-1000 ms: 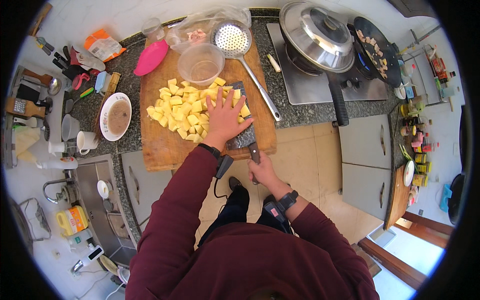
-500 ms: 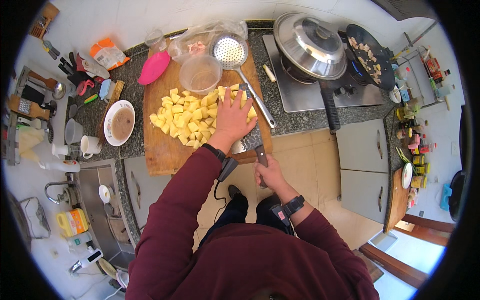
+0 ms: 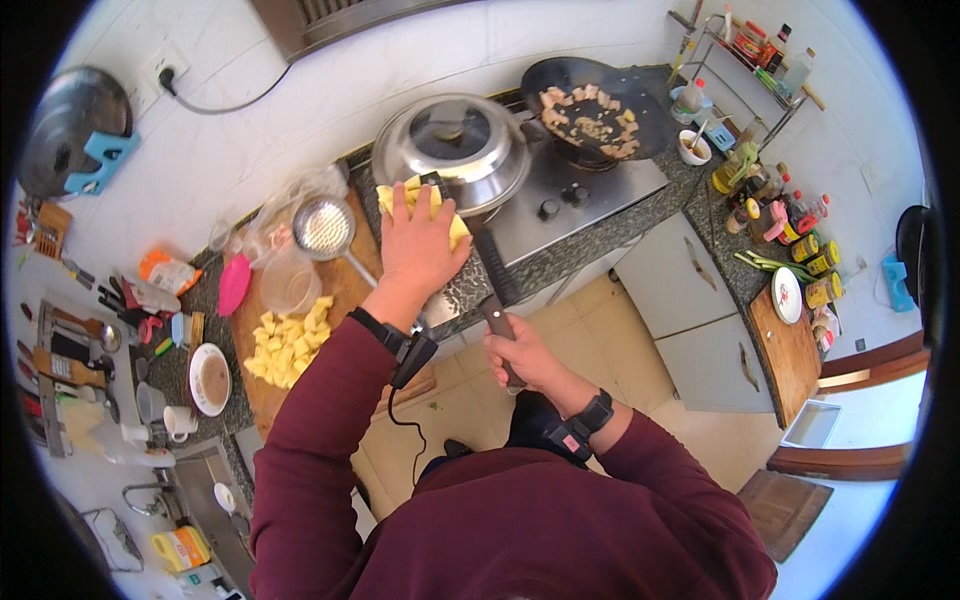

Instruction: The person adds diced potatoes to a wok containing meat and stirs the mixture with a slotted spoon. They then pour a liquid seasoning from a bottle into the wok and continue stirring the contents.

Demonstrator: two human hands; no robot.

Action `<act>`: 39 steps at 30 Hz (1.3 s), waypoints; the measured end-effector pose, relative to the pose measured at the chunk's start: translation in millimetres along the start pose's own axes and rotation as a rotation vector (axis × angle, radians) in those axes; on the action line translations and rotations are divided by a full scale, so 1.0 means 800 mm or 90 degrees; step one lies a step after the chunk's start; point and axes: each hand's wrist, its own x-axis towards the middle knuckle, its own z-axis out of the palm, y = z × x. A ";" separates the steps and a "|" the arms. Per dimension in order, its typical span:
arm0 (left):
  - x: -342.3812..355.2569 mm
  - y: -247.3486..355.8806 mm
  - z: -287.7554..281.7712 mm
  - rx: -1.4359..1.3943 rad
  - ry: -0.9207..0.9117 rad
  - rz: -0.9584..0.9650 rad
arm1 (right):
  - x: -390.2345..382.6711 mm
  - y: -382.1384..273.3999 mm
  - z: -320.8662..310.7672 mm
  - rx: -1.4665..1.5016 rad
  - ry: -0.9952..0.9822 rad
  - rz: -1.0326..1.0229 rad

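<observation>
- While your right grip (image 3: 522,352) is curled firmly about the handle of the cleaver (image 3: 463,290), its blade reaches forward and flat beneath your other hand.
- Your left grip (image 3: 420,250) is spread, palm down, over the yellow chunks (image 3: 458,232) that ride on that blade; they show between and around your fingers.
- The step in hand looks like a transfer of this load on the blade; the next move calls for level steel, steady pressure from your left palm and both hands travelling together, as loose pieces could slip off the edges.
- Just ahead, the steel-rimmed lid (image 3: 495,165) lies close to your fingertips in this view; you can't tell from here how high the blade hangs above the stove (image 3: 625,185).
- Beyond it, to the right, the uncovered wok (image 3: 650,105) holds pieces of meat (image 3: 560,100).
- On your left, another pile of chunks (image 3: 290,342) lies on the cutting board (image 3: 262,400), near the clear bowl (image 3: 290,283) and the skimmer (image 3: 323,228).
</observation>
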 end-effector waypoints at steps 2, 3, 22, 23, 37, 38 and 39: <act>0.046 0.047 0.006 -0.002 0.025 0.031 | -0.008 -0.042 -0.042 -0.008 0.009 -0.031; 0.069 0.071 0.012 -0.002 0.045 0.044 | -0.012 -0.063 -0.065 -0.006 0.030 -0.023; 0.381 0.246 0.134 -0.954 0.191 -0.215 | 0.142 -0.343 -0.394 -0.493 0.394 -0.087; 0.364 0.233 0.125 -1.035 0.192 -0.277 | 0.152 -0.347 -0.399 -0.597 0.419 -0.071; 0.006 -0.060 0.031 -1.063 0.453 -0.563 | 0.106 -0.315 -0.343 -0.151 0.422 -0.265; -0.027 -0.085 0.034 -1.067 0.471 -0.581 | 0.084 -0.305 -0.320 -0.109 0.397 -0.268; -0.063 -0.106 0.041 -1.020 0.488 -0.583 | 0.060 -0.293 -0.294 -0.086 0.369 -0.258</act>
